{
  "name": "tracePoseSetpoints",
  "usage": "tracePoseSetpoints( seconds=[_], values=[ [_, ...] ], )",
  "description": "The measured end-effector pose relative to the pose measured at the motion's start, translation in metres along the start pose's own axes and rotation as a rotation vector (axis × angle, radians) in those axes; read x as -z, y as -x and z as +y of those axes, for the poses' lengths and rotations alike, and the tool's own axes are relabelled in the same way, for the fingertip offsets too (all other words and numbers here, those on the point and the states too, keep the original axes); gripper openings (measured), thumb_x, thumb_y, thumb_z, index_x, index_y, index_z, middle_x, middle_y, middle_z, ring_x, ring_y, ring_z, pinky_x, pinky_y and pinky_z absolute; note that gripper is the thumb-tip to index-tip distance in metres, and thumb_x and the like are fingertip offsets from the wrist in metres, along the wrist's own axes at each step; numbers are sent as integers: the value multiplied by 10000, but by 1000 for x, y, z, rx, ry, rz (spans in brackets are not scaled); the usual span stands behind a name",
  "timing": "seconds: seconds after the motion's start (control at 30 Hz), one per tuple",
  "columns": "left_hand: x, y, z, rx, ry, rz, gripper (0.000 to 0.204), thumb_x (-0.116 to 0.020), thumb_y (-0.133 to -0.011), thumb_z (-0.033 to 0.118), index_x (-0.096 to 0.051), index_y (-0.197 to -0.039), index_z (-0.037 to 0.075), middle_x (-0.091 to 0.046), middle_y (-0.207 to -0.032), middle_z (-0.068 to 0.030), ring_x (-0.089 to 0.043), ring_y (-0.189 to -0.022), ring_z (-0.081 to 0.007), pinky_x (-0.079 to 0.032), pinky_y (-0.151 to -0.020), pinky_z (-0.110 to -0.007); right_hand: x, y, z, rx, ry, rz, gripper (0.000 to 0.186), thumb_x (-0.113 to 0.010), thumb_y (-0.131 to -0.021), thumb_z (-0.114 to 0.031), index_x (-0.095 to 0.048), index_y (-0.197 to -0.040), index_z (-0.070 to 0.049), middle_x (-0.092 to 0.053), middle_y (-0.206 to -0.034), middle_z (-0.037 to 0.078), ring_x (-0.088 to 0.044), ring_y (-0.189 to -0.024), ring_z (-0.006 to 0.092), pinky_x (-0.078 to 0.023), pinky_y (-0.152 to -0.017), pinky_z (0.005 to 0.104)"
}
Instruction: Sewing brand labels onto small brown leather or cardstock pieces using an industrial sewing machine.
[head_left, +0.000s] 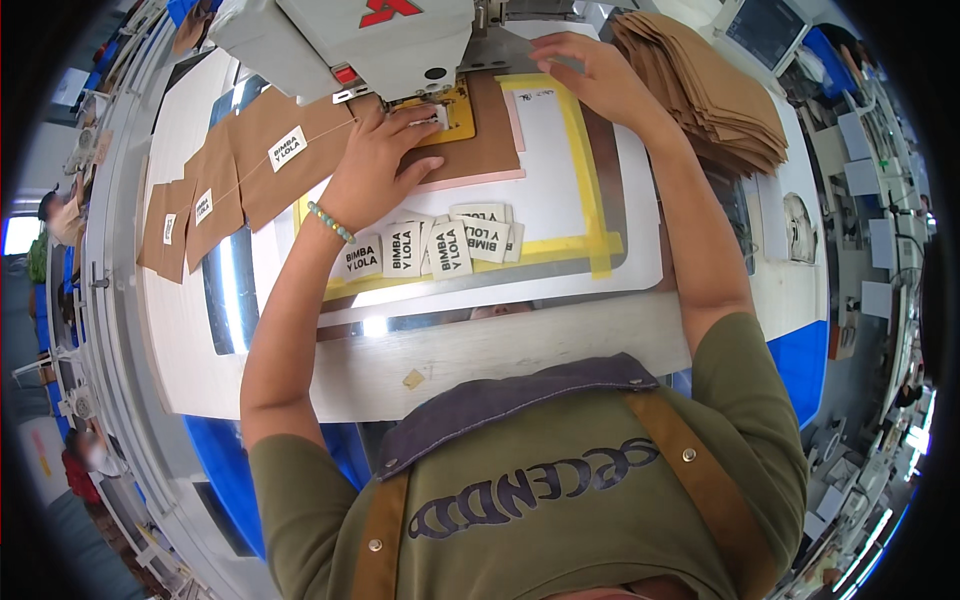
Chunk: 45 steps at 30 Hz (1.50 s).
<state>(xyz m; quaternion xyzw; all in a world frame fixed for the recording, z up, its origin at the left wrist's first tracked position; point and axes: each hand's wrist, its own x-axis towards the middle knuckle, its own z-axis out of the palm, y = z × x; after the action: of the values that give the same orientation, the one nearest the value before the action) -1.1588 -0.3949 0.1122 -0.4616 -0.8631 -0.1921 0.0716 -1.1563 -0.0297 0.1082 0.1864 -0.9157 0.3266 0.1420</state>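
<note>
My left hand (390, 150) lies with fingers spread on brown material (480, 150) by the yellow plate (460, 125) under the white sewing machine (320, 45); its fingertips are near the presser foot. My right hand (580, 70) is raised at the machine's right with fingers loosely apart, near a grey metal plate (490, 55); whether it touches that plate is unclear. White printed labels (445, 250) lie loosely below my left hand, on a white sheet edged with yellow tape (600, 240). Brown pieces with white labels (260, 185) trail leftward, joined by thread.
A thick stack of brown pieces (700, 100) sits at the right. Blue bins (795, 365) are under the pale table (500, 350). A screen (760, 30) stands at the back right. Two other people (65, 215) appear at the far left.
</note>
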Motion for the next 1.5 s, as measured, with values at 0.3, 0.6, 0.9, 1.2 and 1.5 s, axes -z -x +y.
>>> tracePoseSetpoints(
  seconds=[0.3, 0.6, 0.9, 1.2, 1.5],
  values=[
    [1, 0, -5, 23, -14, -49, 422, -752, -971, 193, -727, -1370, 58, -636, -1524, -75, -526, -1377, -359, -392, -1211, -455, -1, -1, -2, -29, 19, -36, 284, -651, -1073, -196, -732, -1281, -21, -701, -1414, 75, -696, -1208, 215, -562, -993, 356],
    [8, -2, -7, 30, 16, -118, 441, -745, -984, 216, -717, -1398, 68, -644, -1520, -85, -513, -1392, -366, -375, -1223, -478, 3, 0, -9, -23, -23, -80, 269, -645, -1070, -178, -743, -1278, -39, -691, -1416, 90, -680, -1227, 238, -549, -1031, 373],
    [-3, -5, -18, -29, -40, -2, 400, -728, -1000, 259, -741, -1381, 136, -688, -1424, -118, -591, -1255, -378, -450, -1140, -471, 1, 12, -18, -16, -10, -73, 272, -651, -1064, -156, -729, -1271, 2, -707, -1378, 110, -680, -1225, 256, -526, -1061, 370],
    [3, 3, -25, 231, 282, -61, 477, -774, -969, 245, -702, -1412, 82, -623, -1402, -199, -602, -1233, -398, -517, -1050, -445, -20, 18, -42, 115, 0, -147, 314, -698, -1035, -224, -740, -1283, -36, -703, -1404, 118, -663, -1281, 302, -508, -1116, 407],
    [27, 50, -75, 156, 97, 30, 714, -880, -864, 274, -630, -1501, 71, -578, -1574, -101, -486, -1489, -322, -426, -1233, -431, -33, 20, -83, 139, 334, -266, 481, -754, -969, -376, -736, -1329, -57, -679, -1445, 104, -655, -1287, 329, -525, -1101, 445]
  ],
)
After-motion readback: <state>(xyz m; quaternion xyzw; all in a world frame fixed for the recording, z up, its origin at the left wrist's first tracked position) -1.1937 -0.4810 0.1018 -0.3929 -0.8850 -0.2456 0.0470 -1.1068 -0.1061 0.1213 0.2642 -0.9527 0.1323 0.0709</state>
